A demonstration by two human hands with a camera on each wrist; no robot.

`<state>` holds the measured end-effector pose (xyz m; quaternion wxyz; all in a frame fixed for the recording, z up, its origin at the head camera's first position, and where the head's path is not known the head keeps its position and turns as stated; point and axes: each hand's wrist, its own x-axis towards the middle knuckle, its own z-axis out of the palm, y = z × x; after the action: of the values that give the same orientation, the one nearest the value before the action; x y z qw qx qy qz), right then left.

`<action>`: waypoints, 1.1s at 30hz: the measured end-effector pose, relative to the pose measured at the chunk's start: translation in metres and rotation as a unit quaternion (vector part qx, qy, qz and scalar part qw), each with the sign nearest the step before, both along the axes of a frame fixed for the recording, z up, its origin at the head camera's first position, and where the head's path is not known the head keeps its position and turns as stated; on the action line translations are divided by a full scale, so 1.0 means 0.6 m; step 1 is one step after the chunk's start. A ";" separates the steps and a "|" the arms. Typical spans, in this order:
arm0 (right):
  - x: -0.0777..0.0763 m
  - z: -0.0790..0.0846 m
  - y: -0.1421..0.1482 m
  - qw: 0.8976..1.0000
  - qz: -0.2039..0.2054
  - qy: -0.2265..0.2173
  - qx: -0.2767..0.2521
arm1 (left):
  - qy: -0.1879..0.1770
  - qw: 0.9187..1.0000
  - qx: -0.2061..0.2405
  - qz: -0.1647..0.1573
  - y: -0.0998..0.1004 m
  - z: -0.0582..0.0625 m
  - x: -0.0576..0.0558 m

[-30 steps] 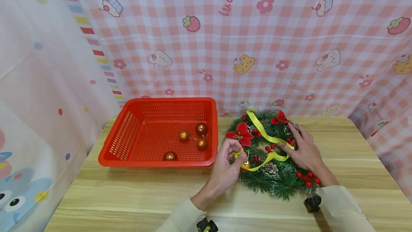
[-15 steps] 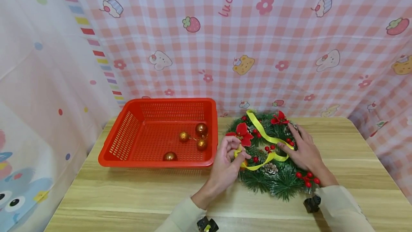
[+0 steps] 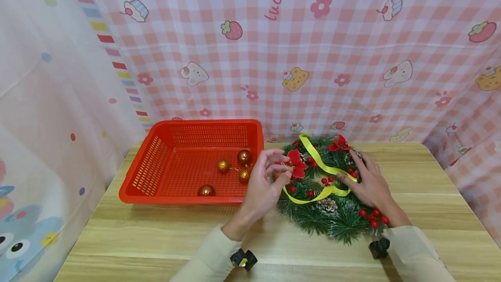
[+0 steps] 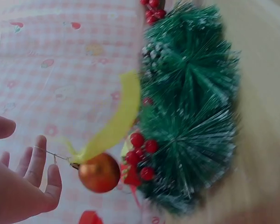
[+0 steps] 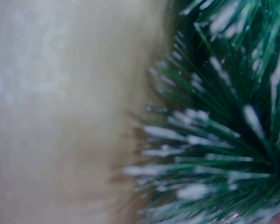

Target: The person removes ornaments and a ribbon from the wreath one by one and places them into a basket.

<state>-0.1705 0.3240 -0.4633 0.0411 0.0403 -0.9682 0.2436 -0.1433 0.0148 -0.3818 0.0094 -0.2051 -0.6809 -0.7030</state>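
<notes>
A green wreath (image 3: 346,221) with red flowers, berries and pine cones lies on the table. My left hand (image 3: 262,182) is raised over the wreath's left side, beside a red flower (image 3: 298,168). In the left wrist view its fingers hold a thin gold string, from which a shiny copper-gold Christmas ball (image 4: 100,172) hangs. A yellow ribbon (image 4: 109,130) runs to the ball's cap. The head view hides the ball behind my left hand. My right hand (image 3: 369,184) rests on the wreath's right side, fingers extended, thumb at the ribbon's bend.
Left of the wreath stands a red plastic basket (image 3: 172,199) with several gold and copper balls (image 3: 245,157) inside. The wooden table (image 3: 156,238) meets a pink checked curtain (image 3: 250,64) at the back. Black cameras sit on both wrists.
My left hand has moved up and left, away from the wreath's lower left, and the ball is out of sight in the head view. My right hand stays put.
</notes>
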 end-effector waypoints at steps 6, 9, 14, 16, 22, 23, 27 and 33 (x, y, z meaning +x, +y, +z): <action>-0.001 0.001 0.000 1.000 0.001 0.000 0.001 | 0.015 1.000 0.011 0.007 -0.014 0.013 -0.012; -0.001 0.001 0.000 1.000 0.001 0.001 0.004 | 0.025 0.999 0.000 0.025 -0.020 0.018 -0.016; -0.001 0.001 0.000 1.000 0.001 0.002 0.005 | 0.046 0.997 -0.032 0.049 -0.036 0.027 -0.021; -0.001 0.001 -0.001 1.000 0.001 0.003 0.005 | 0.053 0.996 -0.039 0.057 -0.045 0.031 -0.024; -0.001 0.001 -0.001 1.000 -0.001 0.003 0.006 | 0.060 0.994 -0.045 0.074 -0.078 0.043 -0.034; -0.001 0.001 -0.001 1.000 -0.001 0.002 0.006 | 0.060 0.994 -0.047 0.078 -0.083 0.044 -0.036; -0.001 0.001 -0.001 1.000 -0.001 0.001 0.005 | 0.059 0.992 -0.060 0.098 -0.107 0.049 -0.043; -0.002 0.000 -0.002 1.000 -0.002 0.000 0.006 | 0.058 0.988 -0.080 0.120 -0.138 0.054 -0.049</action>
<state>-0.1719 0.3228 -0.4632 0.0418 0.0383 -0.9697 0.2376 -0.1726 -0.0680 -0.3494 0.1165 -0.1624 -0.7532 -0.6267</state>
